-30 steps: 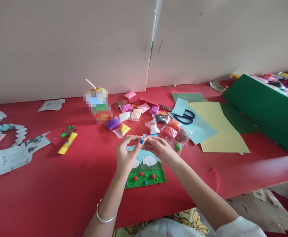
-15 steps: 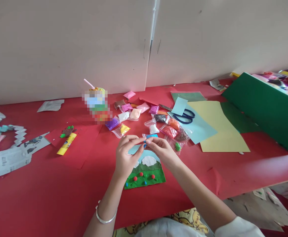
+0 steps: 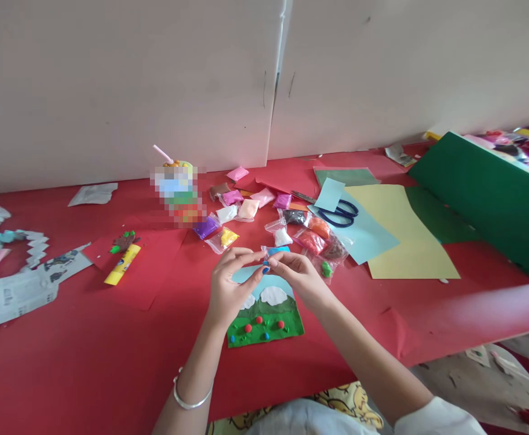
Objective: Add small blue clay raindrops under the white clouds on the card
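Head view, one frame logged. I read the left hand (image 3: 230, 289) and the right hand (image 3: 297, 275) raised together just above the red table (image 3: 110, 362), fingertips meeting at centre. Between them sits a small blue clay ball (image 3: 266, 265), pinched by the left thumb and forefinger, with the right fingertips closed against it from 3 o'clock. Both hands curled, neither flat on the table. A silver bangle (image 3: 192, 399) rings the left wrist. Directly under the hands, at 6 o'clock from the ball, lies the felt landscape picture (image 3: 266, 320): green ground, white clouds, pale blue sky, red and blue clay dots on the green. At 12 o'clock from the hands, a scatter of clay sachets (image 3: 264, 217) in many colours. At 2 o'clock, blue-handled scissors (image 3: 339, 214) rest on a light blue sheet, touching a yellow paper sheet (image 3: 400, 235). At 9 o'clock, well apart, a yellow glue stick (image 3: 123, 264).
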A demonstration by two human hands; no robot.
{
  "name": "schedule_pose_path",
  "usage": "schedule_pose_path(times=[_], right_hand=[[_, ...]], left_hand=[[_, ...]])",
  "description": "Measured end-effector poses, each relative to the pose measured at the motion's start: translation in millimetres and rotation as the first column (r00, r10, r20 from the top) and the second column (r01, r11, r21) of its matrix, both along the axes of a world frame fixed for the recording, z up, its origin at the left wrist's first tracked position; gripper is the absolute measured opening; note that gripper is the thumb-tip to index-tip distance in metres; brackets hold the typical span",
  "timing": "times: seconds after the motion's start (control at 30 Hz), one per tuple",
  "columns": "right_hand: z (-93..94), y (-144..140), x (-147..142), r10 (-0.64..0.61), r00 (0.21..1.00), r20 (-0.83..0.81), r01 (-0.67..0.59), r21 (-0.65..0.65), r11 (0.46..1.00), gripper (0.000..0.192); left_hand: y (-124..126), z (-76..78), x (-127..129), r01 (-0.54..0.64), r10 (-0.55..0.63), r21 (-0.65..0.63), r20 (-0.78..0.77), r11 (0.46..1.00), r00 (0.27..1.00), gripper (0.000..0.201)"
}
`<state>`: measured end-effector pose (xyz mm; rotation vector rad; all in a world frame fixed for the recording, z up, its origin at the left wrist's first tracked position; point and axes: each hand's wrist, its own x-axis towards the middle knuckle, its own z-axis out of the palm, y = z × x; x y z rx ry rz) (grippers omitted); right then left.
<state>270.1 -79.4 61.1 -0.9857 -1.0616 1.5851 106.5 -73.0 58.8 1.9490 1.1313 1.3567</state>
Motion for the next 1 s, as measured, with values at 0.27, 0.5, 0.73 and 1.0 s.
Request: schedule_pose_path(times=[0.27, 0.5, 0.73, 1.0], right_hand=[[-1.9, -1.4, 2.4, 0.021, 1.0, 0.015, -0.022, 0.017, 1.0, 0.03], [-4.7, -4.5, 2.9, 0.016, 1.0, -0.021, -0.016, -0.015, 1.0, 0.031], [-3.7, -5.1, 5.6, 0.009, 1.0, -0.025, -0.009, -0.031, 0.999, 0.033], [0.9, -6.1, 7.0, 0.017, 0.999, 0.027, -0.017, -0.014, 1.0, 0.032]], left_hand=[[1.5, 2.7, -3.9, 0.059, -0.059, -0.001, 0.016, 0.998, 0.998, 0.013], [2.0, 0.4, -3.8, 0.089, -0.09, 0.051, 0.011, 0.995, 0.996, 0.013], [2.0, 1.4, -5.8, 0.067, -0.063, 0.151, -0.026, 0.986, 0.998, 0.017], [0.8, 3.4, -5.2, 0.098, -0.08, 0.22, -0.088, 0.971, 0.993, 0.012]])
